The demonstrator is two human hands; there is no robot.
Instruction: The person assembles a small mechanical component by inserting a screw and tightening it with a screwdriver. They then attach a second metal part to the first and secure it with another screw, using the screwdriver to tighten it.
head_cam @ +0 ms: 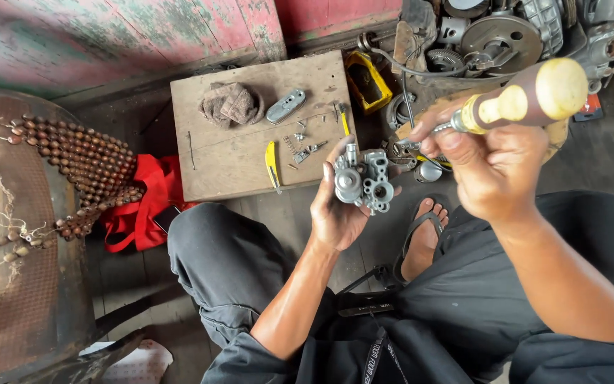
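My left hand cradles a small grey metal carburetor body in its palm, held up over my lap. My right hand grips a screwdriver with a brown and cream wooden handle. Its metal shaft points left toward the carburetor, the tip close to the part's right side. I sit with dark trousers on, one foot in a sandal below the hands.
A wooden board on the floor carries a grey rag, a metal cover, small screws and springs and a yellow-handled tool. Engine parts are piled at the top right. Red cloth and a beaded seat lie left.
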